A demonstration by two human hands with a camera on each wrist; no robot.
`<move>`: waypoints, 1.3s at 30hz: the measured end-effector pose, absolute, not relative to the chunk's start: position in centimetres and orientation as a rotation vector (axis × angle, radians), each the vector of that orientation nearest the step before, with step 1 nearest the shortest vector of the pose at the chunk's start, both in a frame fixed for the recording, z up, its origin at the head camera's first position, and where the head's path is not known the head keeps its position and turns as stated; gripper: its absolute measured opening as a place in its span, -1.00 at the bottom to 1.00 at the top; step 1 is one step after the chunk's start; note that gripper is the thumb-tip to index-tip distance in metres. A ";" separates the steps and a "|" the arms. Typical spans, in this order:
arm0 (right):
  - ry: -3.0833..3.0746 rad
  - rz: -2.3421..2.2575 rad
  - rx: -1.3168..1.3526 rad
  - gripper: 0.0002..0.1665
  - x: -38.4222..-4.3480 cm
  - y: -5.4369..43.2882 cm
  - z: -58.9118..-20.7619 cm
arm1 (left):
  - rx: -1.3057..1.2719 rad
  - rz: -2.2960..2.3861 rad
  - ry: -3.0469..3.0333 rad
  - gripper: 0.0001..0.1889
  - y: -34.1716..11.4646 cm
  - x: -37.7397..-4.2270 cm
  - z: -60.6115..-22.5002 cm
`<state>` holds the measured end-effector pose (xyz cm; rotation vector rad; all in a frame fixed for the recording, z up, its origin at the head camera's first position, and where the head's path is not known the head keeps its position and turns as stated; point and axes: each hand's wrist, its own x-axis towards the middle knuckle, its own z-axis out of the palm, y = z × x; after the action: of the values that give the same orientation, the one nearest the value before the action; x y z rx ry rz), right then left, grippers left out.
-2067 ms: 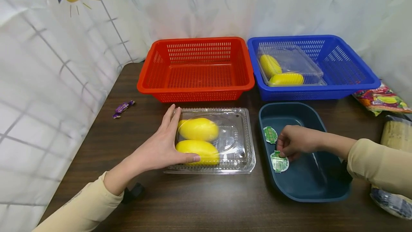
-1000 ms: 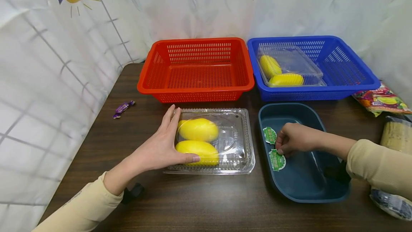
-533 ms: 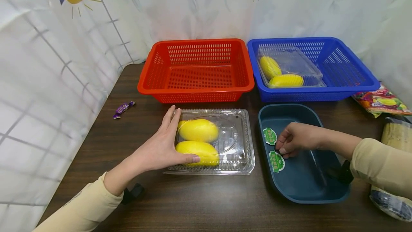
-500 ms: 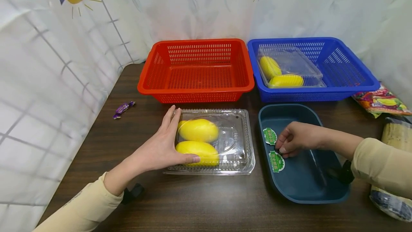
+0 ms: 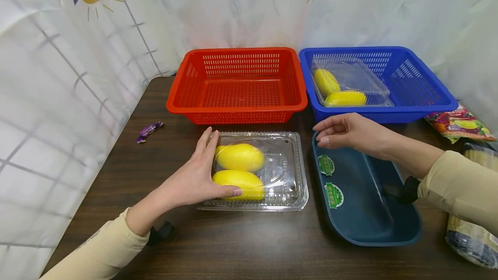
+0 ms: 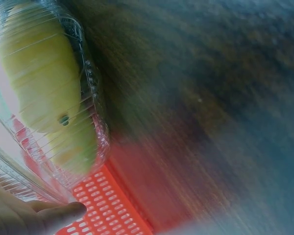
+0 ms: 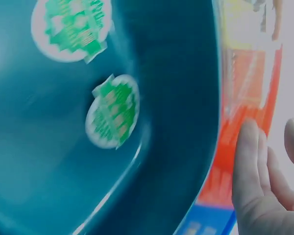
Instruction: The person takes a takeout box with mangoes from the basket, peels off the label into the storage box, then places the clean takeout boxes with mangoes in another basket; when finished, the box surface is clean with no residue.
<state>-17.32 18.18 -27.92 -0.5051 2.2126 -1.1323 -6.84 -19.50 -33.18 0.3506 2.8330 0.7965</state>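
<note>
A clear plastic clamshell box [image 5: 278,159] with two yellow mangoes [image 5: 240,157] inside lies at the centre of the table. My left hand [image 5: 198,172] rests across its left end, fingers stretched toward the back edge and thumb along the front. In the left wrist view, a digit of the left hand [image 6: 34,215] touches the lid's rim. My right hand [image 5: 350,133] hovers over the far end of the dark blue tray [image 5: 373,239]; thumb and fingers stand apart, with nothing visible between them. Two round green-and-white stickers [image 5: 334,195] lie by the tray's left wall.
Behind stand a red basket [image 5: 237,109] and a blue basket [image 5: 408,109] holding another clear box [image 5: 362,72] of mangoes. A purple-wrapped candy [image 5: 148,132] lies on the left. To the right are a colourful snack bag [image 5: 461,123] and a wrapped pack [image 5: 470,241].
My right hand has lifted away from the lower sticker and moved up and back toward the tray's far rim, its fingers loosening. The left hand and its box have stayed in place.
</note>
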 end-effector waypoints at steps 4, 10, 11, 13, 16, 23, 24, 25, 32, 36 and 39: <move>2.249 -1.165 -0.597 -0.39 -17.2 15.9 -28.3 | 0.340 0.798 2.828 0.48 -19.5 -6.8 -33.2; 2.335 -1.011 -0.743 -0.31 -17.0 12.8 -29.7 | 0.319 0.803 2.820 0.49 -19.3 -6.8 -33.2; 2.354 -0.972 -0.759 -0.30 -17.0 12.4 -29.8 | 0.316 0.806 2.820 0.49 -19.3 -6.8 -33.2; 2.387 -0.900 -0.789 -0.29 -17.0 11.7 -30.1 | 0.312 0.814 2.825 0.49 -19.3 -6.7 -33.3; 2.418 -0.832 -0.799 -0.28 -17.0 11.0 -30.4 | 0.309 0.853 2.837 0.46 -19.2 -6.6 -33.4; 2.425 -0.842 -0.748 -0.25 -16.9 10.4 -30.8 | 0.142 1.158 2.808 0.23 -19.3 -6.0 -33.8; 2.422 -0.857 -0.731 -0.24 -16.8 10.3 -30.8 | 0.102 1.202 2.790 0.20 -19.3 -6.0 -33.8; 2.418 -0.877 -0.715 -0.24 -16.8 10.3 -30.9 | 0.071 1.238 2.770 0.19 -19.3 -6.0 -33.9; 2.338 -1.050 -0.473 -0.11 -16.0 9.3 -31.5 | -0.044 1.347 2.633 0.14 -19.6 -6.2 -34.4; 2.223 -1.207 -0.283 0.03 -15.4 8.7 -31.8 | -0.075 1.379 2.602 0.11 -19.7 -6.3 -34.5; 2.145 -1.300 -0.173 0.12 -15.1 8.4 -31.8 | -0.104 1.396 2.575 0.11 -19.7 -6.3 -34.4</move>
<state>-15.13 8.36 -31.82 -0.1728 2.1447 -1.2997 -6.27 -19.65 -34.41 -0.1039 2.5747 1.3964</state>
